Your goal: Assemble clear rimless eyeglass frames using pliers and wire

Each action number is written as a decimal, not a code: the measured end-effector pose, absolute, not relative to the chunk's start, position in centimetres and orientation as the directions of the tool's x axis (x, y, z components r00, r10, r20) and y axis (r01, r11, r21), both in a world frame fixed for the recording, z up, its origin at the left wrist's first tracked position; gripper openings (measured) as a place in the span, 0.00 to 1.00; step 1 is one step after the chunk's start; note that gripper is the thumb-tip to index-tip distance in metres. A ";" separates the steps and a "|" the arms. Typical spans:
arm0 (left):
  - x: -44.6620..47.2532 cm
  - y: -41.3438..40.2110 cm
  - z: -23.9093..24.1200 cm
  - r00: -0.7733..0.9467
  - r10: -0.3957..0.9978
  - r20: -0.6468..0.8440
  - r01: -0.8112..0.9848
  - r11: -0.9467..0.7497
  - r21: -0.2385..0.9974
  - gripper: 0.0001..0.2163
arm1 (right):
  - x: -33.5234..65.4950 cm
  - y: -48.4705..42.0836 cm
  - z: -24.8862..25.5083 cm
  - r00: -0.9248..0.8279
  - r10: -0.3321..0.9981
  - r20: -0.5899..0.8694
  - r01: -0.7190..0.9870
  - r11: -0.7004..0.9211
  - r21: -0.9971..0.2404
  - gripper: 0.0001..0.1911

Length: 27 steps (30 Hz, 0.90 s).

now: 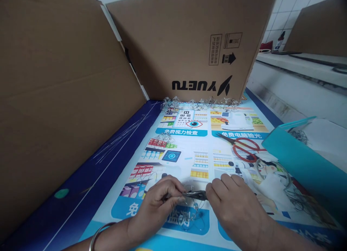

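My right hand [233, 202] is closed round the handles of a pair of pliers [199, 195], whose dark jaws point left. Thumb and fingers of my left hand [162, 200] pinch a thin wire piece at the tip of the pliers. From that spot a tangle of fine wire with clear beads [193, 216] hangs or lies over the printed sheet; I cannot tell how much of it touches the sheet. The handles of the pliers are hidden inside my right hand.
Red-handled scissors [246, 148] lie beyond my right hand. A teal box [303, 164] with wire in it stands at the right. Straight wires [121, 133] lie at the left. Beaded wire clusters [200, 104] line the foot of the cardboard [189, 45]. A wire coil [287, 178] rests nearby.
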State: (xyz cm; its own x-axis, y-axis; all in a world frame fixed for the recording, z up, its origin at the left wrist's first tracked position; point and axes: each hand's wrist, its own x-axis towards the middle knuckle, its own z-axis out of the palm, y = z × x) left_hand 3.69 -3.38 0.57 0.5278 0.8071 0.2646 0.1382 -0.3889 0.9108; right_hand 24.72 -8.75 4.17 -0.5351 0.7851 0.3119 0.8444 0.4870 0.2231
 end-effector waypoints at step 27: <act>3.8 -3.9 0.7 0.494 0.830 0.261 0.197 -0.399 0.896 0.05 | 24.7 -8.4 3.2 -0.475 0.820 0.319 0.876 0.475 0.084 0.05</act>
